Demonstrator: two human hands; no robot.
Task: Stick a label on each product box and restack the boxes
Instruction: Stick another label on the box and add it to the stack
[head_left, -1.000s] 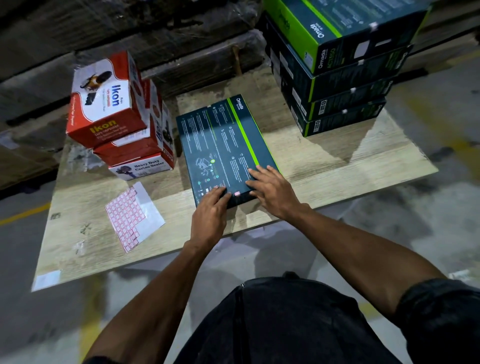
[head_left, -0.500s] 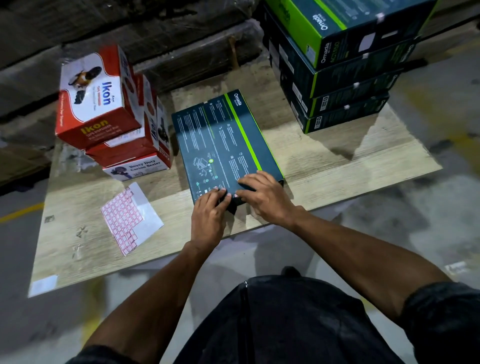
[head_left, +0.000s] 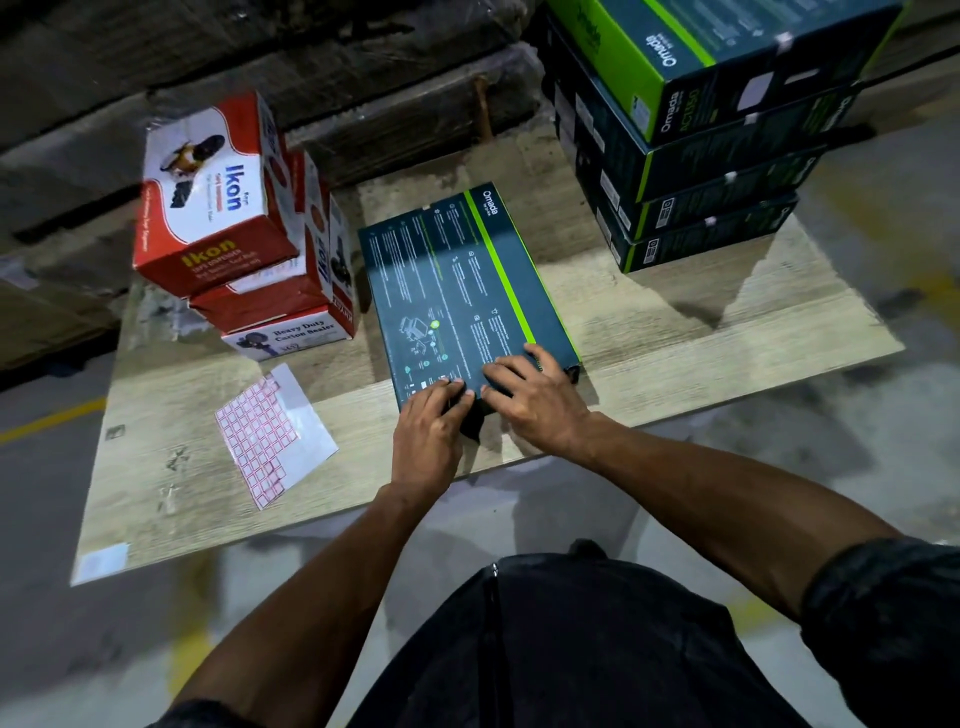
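Meanwhile, a person stood at a low, pale wood-grain board table (head_left: 675, 332) and bent over a flat dark-teal cardboard product box with a lime-green stripe (head_left: 462, 291), which lay face-down near the table's front edge, its near end just short of that edge. Both hands worked the box's near end. The left hand (head_left: 428, 431) lay with straight fingers pressed flat on the near left part of the top face; the right hand (head_left: 535, 400) rested beside it, fingers spread and lightly bent over the near right corner, pressing rather than gripping.

Left of the box, apart from it, a white backing sheet of small red-bordered labels (head_left: 270, 431) lay flat on bare board, with open tabletop around it down to the near left corner. Behind the sheet rose a leaning stack of red-and-white cartons printed "Ikon" (head_left: 234, 223), its right side just beside the flat box's far left edge. At the table's far right corner stood a stack of four matching dark-teal and green boxes (head_left: 696, 156), well apart from the hands, with bare wood between it and the flat box. Grey floor (head_left: 883, 415) lay open past the right edge.
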